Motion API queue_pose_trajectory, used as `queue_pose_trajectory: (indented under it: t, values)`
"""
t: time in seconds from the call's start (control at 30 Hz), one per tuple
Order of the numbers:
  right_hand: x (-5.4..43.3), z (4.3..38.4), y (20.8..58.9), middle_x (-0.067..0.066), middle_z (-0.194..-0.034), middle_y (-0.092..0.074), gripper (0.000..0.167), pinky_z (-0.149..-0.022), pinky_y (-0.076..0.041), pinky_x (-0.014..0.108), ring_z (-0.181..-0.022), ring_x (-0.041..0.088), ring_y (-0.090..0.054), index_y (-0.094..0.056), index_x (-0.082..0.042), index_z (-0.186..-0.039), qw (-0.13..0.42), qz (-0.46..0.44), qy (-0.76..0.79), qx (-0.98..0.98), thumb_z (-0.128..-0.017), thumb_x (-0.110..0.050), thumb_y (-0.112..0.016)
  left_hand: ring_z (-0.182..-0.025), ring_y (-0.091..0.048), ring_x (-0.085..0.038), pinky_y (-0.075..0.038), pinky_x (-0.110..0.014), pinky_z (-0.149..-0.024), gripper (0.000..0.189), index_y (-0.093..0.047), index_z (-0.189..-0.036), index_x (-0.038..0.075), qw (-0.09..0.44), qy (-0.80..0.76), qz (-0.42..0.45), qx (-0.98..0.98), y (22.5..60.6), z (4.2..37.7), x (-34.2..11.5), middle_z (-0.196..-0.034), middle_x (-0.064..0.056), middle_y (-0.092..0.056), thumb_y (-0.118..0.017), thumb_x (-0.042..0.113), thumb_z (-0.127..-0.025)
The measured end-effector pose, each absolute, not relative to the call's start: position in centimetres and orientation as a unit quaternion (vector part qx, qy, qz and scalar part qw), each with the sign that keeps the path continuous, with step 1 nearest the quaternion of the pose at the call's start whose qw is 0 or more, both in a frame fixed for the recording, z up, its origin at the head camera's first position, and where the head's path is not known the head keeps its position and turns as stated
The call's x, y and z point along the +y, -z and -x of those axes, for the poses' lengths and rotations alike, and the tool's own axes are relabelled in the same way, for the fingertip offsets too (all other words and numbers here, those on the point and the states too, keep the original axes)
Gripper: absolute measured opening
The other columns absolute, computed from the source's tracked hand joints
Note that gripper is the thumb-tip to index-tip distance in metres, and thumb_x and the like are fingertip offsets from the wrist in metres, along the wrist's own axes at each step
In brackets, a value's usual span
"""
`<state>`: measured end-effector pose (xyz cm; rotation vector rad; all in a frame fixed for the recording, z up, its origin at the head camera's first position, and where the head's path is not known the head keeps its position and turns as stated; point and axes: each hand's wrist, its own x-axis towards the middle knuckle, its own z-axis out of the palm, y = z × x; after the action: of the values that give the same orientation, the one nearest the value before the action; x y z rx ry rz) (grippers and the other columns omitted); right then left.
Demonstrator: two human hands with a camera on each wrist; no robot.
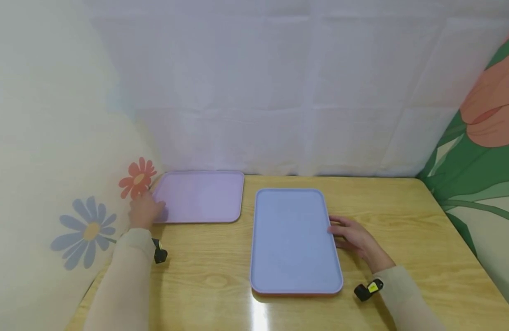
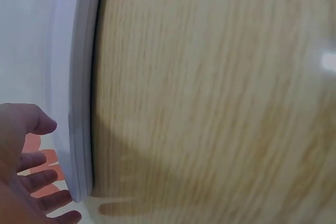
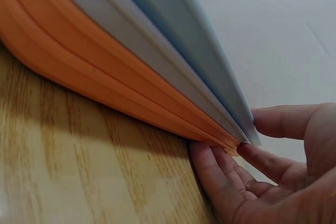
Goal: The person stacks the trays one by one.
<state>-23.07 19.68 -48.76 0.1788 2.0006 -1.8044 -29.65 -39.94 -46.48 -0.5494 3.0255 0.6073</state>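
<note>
A light purple tray lies crosswise at the back left; stacked rims show along its edge in the left wrist view. My left hand is at its left end, fingers spread and loosely bent, thumb near the rim. Nearer the middle, a blue tray lies lengthwise on top of a stack. In the right wrist view, pale rims and orange trays show below it. My right hand pinches the stack's right edge, thumb at the blue rim, index finger at lower rims, other fingers beneath the orange.
The trays stand on a wood-grain table. A white cloth hangs behind its far edge. A flower-printed wall borders the left side, and another flower print borders the right. Both wrists carry small black cameras.
</note>
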Motion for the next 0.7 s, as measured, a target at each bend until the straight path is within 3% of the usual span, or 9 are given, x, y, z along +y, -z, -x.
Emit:
queue_pose_trajectory:
  t: [0.4, 0.7]
  values:
    - [19.61, 22.94, 48.73, 0.029, -0.146, -0.047, 0.062, -0.096, -0.057, 0.04, -0.118, 0.027, -0.059, -0.035, 0.005, -0.153, 0.218, -0.05, 0.659, 0.718, -0.1, -0.013, -0.061, -0.112, -0.046, -0.059, -0.043, -0.069, -0.096, 0.061, -0.042, -0.13, -0.021, 0.011, -0.196, 0.179, 0.964, 46.83, 29.17, -39.49, -0.124, -0.044, -0.048, -0.052, 0.024, -0.09]
    - [19.71, 22.98, 48.66, 0.028, -0.146, -0.047, 0.063, -0.097, -0.056, 0.041, -0.116, 0.025, -0.059, -0.035, 0.005, -0.153, 0.219, -0.053, 0.659, 0.718, -0.1, -0.014, -0.062, -0.096, -0.056, -0.047, -0.053, -0.056, -0.083, 0.035, -0.051, -0.116, -0.021, 0.021, -0.175, 0.163, 0.971, 46.96, 29.15, -39.81, -0.111, -0.039, -0.057, -0.054, -0.002, -0.087]
